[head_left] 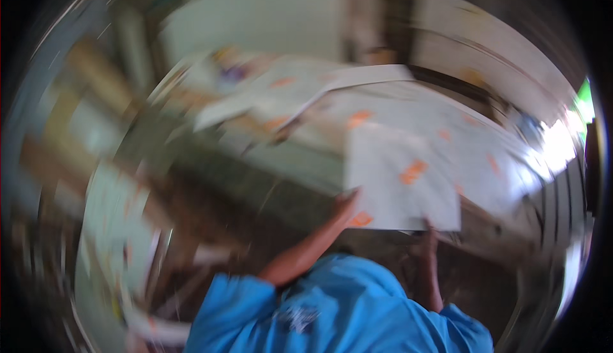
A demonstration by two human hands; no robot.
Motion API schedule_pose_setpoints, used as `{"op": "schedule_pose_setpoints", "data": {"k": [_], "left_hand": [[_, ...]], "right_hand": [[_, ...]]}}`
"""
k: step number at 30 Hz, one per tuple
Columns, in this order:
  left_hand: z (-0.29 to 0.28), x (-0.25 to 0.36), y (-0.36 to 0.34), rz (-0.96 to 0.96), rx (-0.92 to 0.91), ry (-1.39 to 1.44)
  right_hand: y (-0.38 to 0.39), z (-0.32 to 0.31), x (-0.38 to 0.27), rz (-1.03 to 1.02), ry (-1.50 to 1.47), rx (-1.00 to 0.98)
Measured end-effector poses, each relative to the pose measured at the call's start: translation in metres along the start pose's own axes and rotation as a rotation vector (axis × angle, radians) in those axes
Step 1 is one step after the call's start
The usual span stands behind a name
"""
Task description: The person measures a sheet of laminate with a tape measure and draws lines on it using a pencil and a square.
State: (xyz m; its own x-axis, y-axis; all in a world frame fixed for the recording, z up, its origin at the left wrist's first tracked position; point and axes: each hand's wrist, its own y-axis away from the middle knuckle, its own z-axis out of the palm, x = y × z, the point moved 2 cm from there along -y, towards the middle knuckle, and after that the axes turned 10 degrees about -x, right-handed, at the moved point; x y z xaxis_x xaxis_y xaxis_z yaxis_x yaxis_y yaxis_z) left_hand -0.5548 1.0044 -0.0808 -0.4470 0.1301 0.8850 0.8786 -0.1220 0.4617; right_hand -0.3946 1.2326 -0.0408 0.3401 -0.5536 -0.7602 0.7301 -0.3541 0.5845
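A square white panel with orange printed marks is held out in front of me at the near side of the worktable. My left hand grips it at its lower left edge. My right hand holds its bottom edge toward the right, with the fingers partly hidden. Behind the panel, long white strips lie across a large white sheet with similar orange marks. The picture is smeared by motion, so fine detail is unclear.
Large pale boards stand behind the worktable, with more panels at back right. A small purple item sits toward the back left. Another pale board is at my left, beside dark floor. Bright daylight shows at far right.
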Motion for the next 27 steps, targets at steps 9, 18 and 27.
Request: {"op": "schedule_pose_setpoints", "data": {"k": [9, 18, 27], "left_hand": [[-0.101, -0.025, 0.092, 0.201, 0.415, -0.369], [-0.289, -0.115, 0.282, 0.151, 0.797, -0.093], [-0.463, -0.220, 0.425, -0.081, 1.129, -0.069]], "right_hand": [[-0.002, 0.023, 0.043, -0.002, -0.161, -0.499], [0.083, 0.177, 0.157, 0.192, 0.128, -0.803], [0.202, 0.346, 0.307, 0.419, 0.252, -1.029]]}}
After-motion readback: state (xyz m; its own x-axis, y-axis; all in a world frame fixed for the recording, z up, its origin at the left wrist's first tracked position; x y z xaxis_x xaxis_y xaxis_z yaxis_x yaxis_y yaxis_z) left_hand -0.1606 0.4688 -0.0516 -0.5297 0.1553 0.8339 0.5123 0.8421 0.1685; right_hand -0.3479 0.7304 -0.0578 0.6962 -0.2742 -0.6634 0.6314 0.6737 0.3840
